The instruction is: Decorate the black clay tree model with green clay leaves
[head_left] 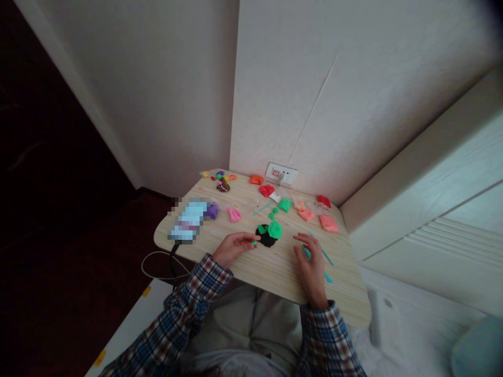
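Note:
My left hand (pixel 232 247) rests on a small light wooden table (pixel 271 272), its fingers pinched on a tiny green bit of clay (pixel 254 242). Just right of it lies a black clay disc (pixel 266 238) with green clay lumps (pixel 274 229) on top. My right hand (pixel 310 262) lies on the table to the right, fingers curled over a teal modelling tool (pixel 307 253). Two more teal tools (pixel 327 257) lie beside that hand.
Bags and lumps of clay in red (pixel 266 190), orange (pixel 256 179), pink (pixel 328 223), green (pixel 285 204) and purple (pixel 212 211) are scattered over the far half. A blurred-out device (pixel 187 220) with a cable sits at the left edge. A wall socket (pixel 281 173) is behind.

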The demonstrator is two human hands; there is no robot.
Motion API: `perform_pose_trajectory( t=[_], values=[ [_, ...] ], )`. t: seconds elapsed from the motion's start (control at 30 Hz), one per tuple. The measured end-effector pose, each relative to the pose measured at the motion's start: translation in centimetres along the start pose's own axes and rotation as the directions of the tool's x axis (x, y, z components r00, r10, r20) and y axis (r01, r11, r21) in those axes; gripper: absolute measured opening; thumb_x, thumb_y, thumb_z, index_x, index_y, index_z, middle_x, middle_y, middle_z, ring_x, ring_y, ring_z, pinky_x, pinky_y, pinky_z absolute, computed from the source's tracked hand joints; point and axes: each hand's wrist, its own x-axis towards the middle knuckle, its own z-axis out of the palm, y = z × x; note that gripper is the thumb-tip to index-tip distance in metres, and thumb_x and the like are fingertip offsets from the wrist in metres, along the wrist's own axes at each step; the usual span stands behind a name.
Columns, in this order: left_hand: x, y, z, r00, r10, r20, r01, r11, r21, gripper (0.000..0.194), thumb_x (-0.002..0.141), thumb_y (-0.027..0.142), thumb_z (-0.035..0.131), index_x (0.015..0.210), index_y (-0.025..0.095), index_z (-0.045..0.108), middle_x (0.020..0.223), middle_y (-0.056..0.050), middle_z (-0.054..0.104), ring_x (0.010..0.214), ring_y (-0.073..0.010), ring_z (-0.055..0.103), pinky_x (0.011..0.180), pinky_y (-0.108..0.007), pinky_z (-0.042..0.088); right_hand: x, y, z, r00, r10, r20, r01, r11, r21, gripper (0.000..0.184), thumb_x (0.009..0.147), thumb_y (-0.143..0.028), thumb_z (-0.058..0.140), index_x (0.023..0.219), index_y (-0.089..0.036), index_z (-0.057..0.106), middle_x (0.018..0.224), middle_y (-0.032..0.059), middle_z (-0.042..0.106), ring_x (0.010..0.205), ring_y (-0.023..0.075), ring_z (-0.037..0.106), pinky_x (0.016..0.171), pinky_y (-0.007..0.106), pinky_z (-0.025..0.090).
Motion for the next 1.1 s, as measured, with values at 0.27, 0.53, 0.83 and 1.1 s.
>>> perform_pose_trajectory(
  t=[0.27,0.53,0.83,1.1],
  values=[
    [0.0,-0.1,0.1,0.997,0.036,-0.072,-0.040,0.997,-0.059,0.034,0.054,0.039,0.079,0.063,0.012,0.061,0.059,0.001,0.059,0.058,-0.0092,0.051,0.060,-0.023,0.042,-0.1,-0.9,-0.5,0.994,-0.055,-0.097,0.053,0.998,-0.018,0.019,0.084,-0.021,0.043,0.087,-0.020,0.062,0.098,0.0070,0.060,0.100,0.0215,0.055,0.091,0.045,0.041],
    [0.0,-0.1,0.4,0.991,0.064,-0.116,-0.073,0.995,-0.074,0.034,0.057,0.039,0.077,0.075,0.013,0.064,0.073,-0.003,0.064,0.069,-0.0111,0.055,0.068,-0.025,0.044,-0.6,-1.2,-0.8,0.991,-0.078,-0.108,0.064,0.990,-0.127,0.019,0.084,-0.021,0.043,0.088,-0.020,0.062,0.096,0.0073,0.060,0.097,0.0224,0.053,0.089,0.044,0.040],
    [0.1,-0.4,0.3,0.990,0.059,-0.125,-0.060,0.998,-0.007,0.032,0.054,0.036,0.079,0.064,0.012,0.060,0.060,0.001,0.060,0.057,-0.0090,0.050,0.058,-0.023,0.041,-4.0,1.2,-3.0,0.999,-0.011,-0.041,-0.010,0.870,-0.493,0.026,0.085,-0.030,0.045,0.098,-0.021,0.066,0.099,0.0109,0.060,0.092,0.0265,0.051,0.080,0.045,0.038],
    [0.2,-0.7,0.4,0.995,0.051,-0.081,-0.048,0.998,0.036,0.030,0.059,0.036,0.077,0.067,0.012,0.061,0.062,0.000,0.061,0.057,-0.0096,0.051,0.059,-0.024,0.042,-3.2,0.3,-1.6,0.995,-0.001,0.096,0.040,0.913,-0.406,0.034,0.087,-0.026,0.041,0.113,-0.017,0.060,0.112,0.0127,0.057,0.104,0.0257,0.050,0.089,0.046,0.041]
  ],
)
